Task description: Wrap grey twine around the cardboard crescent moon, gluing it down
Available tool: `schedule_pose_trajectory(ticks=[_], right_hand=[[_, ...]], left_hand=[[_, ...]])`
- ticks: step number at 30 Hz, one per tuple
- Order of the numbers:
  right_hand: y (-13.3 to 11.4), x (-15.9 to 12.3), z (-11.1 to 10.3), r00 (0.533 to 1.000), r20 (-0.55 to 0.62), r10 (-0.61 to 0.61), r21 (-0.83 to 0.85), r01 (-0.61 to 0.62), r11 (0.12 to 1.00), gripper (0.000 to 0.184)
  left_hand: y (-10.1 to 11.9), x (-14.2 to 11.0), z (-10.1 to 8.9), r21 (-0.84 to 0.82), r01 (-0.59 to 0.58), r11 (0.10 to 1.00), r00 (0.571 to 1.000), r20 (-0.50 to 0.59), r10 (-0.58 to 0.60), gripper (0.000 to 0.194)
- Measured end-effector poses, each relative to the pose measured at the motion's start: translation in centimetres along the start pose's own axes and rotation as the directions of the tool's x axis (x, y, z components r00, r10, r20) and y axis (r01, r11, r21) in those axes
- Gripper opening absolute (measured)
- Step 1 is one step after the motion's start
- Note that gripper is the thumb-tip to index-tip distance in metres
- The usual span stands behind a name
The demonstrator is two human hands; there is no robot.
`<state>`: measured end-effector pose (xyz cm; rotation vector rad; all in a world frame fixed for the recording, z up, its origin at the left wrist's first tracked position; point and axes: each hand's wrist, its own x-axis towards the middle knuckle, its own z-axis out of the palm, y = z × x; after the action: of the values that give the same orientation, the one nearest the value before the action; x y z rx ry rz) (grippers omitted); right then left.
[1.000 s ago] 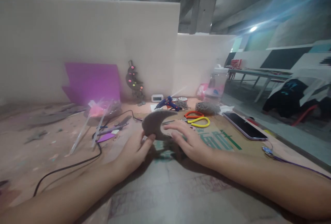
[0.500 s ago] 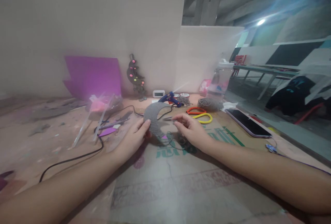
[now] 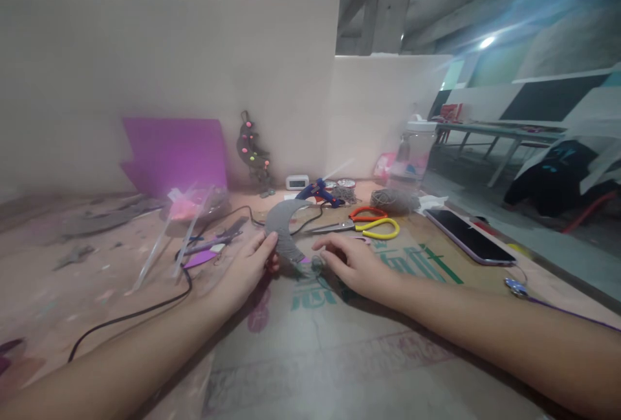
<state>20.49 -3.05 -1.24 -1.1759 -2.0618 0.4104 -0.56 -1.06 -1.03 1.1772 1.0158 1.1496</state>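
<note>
A flat crescent (image 3: 279, 227) wrapped in grey yarn is gripped at its left edge by my left hand (image 3: 252, 263), thumb on top. A purple patch shows at its lower tip. My right hand (image 3: 356, 265) is just right of the crescent, its fingers curled and thumb near the index fingertip. Loose grey yarn (image 3: 317, 269) runs from the crescent's lower tip to this hand, which appears to pinch it; the contact is hard to see. Behind my right hand lie scissors (image 3: 381, 228) with orange and yellow handles.
A blue glue gun (image 3: 317, 192) and its black cable lie behind the crescent. At right are a yarn ball (image 3: 388, 198), a water bottle (image 3: 414, 151) and a phone (image 3: 468, 237). Purple sheets (image 3: 177, 154) and a decorated crescent (image 3: 252, 151) lean at the back.
My right hand has moved slightly down and left, uncovering the scissors' blades. The crescent stays in my left hand, and the view has tilted a little upward.
</note>
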Motion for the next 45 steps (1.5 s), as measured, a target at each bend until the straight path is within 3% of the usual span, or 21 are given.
schedule_pose_trajectory(ticks=[8, 14, 17, 24, 31, 37, 42, 45], right_hand=[[0.4, -0.2, 0.0, 0.998, 0.057, -0.025, -0.011, 0.025, 1.000, 0.020], [1.0, 0.0, 0.0, 0.999, 0.034, 0.000, -0.005, 0.001, 1.000, 0.020], [1.6, 0.0, -0.2, 1.000, 0.024, -0.002, -0.037, 0.003, 0.999, 0.020], [3.3, 0.5, -2.1, 0.968, -0.022, -0.249, -0.241, 0.236, 0.941, 0.021], [3.2, 1.2, -2.1, 0.947, -0.029, -0.320, -0.343, 0.291, 0.893, 0.020], [3.2, 0.9, -2.9, 0.951, -0.017, -0.307, -0.297, 0.289, 0.910, 0.021], [3.8, 0.1, -4.2, 0.954, 0.022, -0.299, -0.243, 0.295, 0.924, 0.024], [4.8, -0.2, -5.1, 0.970, -0.010, -0.244, -0.210, 0.237, 0.949, 0.024]], left_hand=[[-0.3, 0.3, -0.5, 0.069, 0.004, 0.998, 1.000, -0.003, -0.004, 0.040], [0.3, 0.4, -0.5, 0.143, -0.020, 0.989, 1.000, 0.026, 0.016, 0.032], [0.3, 0.5, -0.5, 0.093, 0.025, 0.995, 1.000, 0.013, -0.026, 0.030], [-0.2, 0.6, -1.0, 0.031, 0.127, 0.991, 0.992, 0.003, -0.127, 0.034], [0.3, 0.4, -1.4, 0.076, 0.099, 0.992, 0.994, 0.036, -0.102, 0.030], [0.1, 0.8, -1.4, 0.086, 0.100, 0.991, 0.995, -0.010, -0.099, 0.026], [1.5, 0.8, 0.0, 0.057, 0.048, 0.997, 0.996, -0.072, -0.044, 0.030], [2.1, 0.7, 0.6, 0.065, 0.050, 0.997, 0.995, -0.095, -0.044, 0.031]])
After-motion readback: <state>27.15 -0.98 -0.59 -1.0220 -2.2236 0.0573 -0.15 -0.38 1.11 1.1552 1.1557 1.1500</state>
